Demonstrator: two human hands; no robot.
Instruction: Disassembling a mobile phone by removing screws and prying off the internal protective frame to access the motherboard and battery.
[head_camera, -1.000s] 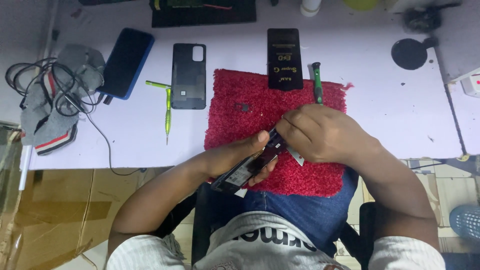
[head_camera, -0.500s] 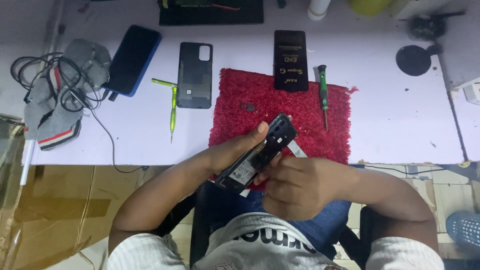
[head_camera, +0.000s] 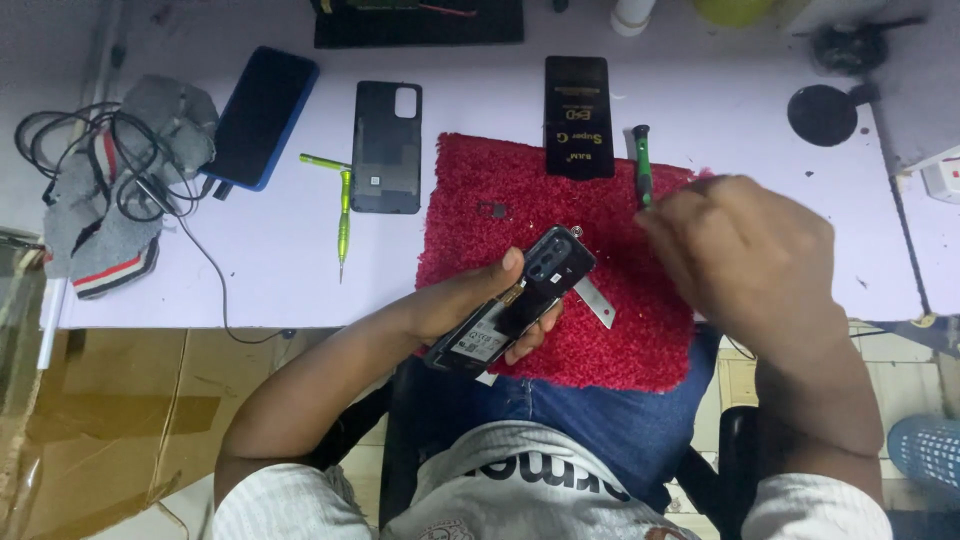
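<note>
My left hand (head_camera: 462, 302) grips an opened black phone (head_camera: 520, 300) with its back cover off. The phone is tilted, camera end up, over the near part of a red mat (head_camera: 560, 190). My right hand (head_camera: 745, 250) hovers over the mat's right side, fingers curled. Its fingertips cover the lower end of a green-handled screwdriver (head_camera: 641, 160) that lies at the mat's far right edge. Whether they grip it is not visible. A small flat metal piece (head_camera: 598, 303) lies on the mat beside the phone.
On the white table (head_camera: 280, 270) lie a black back cover (head_camera: 387, 147), a yellow-green screwdriver (head_camera: 344, 215), a blue phone (head_camera: 262, 117), a black packet (head_camera: 578, 115), cables on grey cloth (head_camera: 110, 180) and a round black disc (head_camera: 825, 112). A tiny part (head_camera: 492, 210) sits on the mat.
My right hand left the phone and swung up and right to the green-handled screwdriver. My left hand keeps hold of the phone, which is now more exposed.
</note>
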